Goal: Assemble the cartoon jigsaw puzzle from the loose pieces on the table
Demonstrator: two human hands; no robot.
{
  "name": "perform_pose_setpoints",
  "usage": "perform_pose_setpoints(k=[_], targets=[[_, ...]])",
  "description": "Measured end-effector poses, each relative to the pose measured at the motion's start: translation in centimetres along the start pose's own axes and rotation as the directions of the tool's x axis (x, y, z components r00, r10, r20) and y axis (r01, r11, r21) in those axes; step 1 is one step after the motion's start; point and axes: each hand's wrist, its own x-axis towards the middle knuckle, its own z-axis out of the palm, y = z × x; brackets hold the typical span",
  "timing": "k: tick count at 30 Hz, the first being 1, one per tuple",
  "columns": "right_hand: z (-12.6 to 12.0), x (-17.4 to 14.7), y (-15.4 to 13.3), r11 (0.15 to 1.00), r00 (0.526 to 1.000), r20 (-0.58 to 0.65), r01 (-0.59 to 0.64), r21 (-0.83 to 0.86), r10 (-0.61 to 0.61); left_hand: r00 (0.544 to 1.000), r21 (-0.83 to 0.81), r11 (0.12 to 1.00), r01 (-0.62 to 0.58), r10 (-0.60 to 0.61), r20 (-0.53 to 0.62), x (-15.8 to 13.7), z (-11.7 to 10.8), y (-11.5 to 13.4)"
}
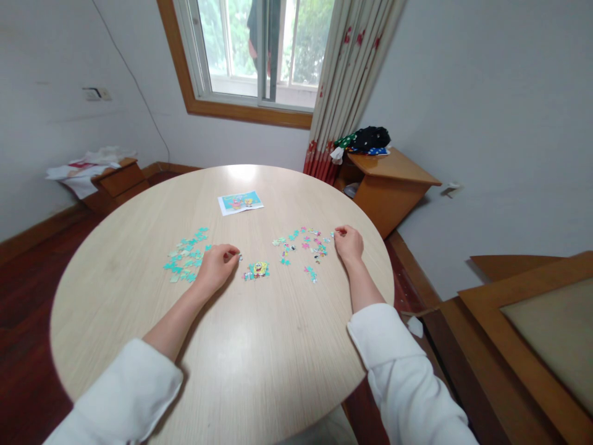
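Observation:
My left hand (219, 266) is closed in a pinch on a small puzzle piece (240, 257), just above and left of a joined puzzle section (258, 270) with a yellow cartoon face. To its left lies a loose pile of turquoise puzzle pieces (184, 259). My right hand (348, 242) pinches another puzzle piece (332, 235) at its fingertips, at the right edge of a scatter of pink, turquoise and white pieces (306, 245). Nearer to me, a few pieces (311, 273) lie together, apart from that scatter.
A printed reference picture (241, 202) lies on the far part of the round wooden table (259, 358). Behind it are a window and a curtain (345, 80). A wooden cabinet (389, 179) with cloths on top stands at the right, a wooden stool (121, 182) at the left.

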Motion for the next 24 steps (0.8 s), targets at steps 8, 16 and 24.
perform_pose_setpoints(k=[8,16,24], targets=[[-0.2,0.0,-0.1,1.0,1.0,0.012,-0.001,-0.005,0.001,1.0,0.005,1.0,-0.004,0.004,0.0,0.0,0.0,0.0],[-0.3,0.0,-0.2,0.999,1.0,0.005,0.027,0.026,-0.027,1.0,0.005,1.0,-0.013,0.013,-0.002,0.0,-0.1,0.1],[-3.0,-2.9,-2.5,0.943,0.974,0.185,0.063,0.328,-0.129,1.0,-0.005,1.0,-0.006,0.006,0.024,0.1,0.0,0.0]])
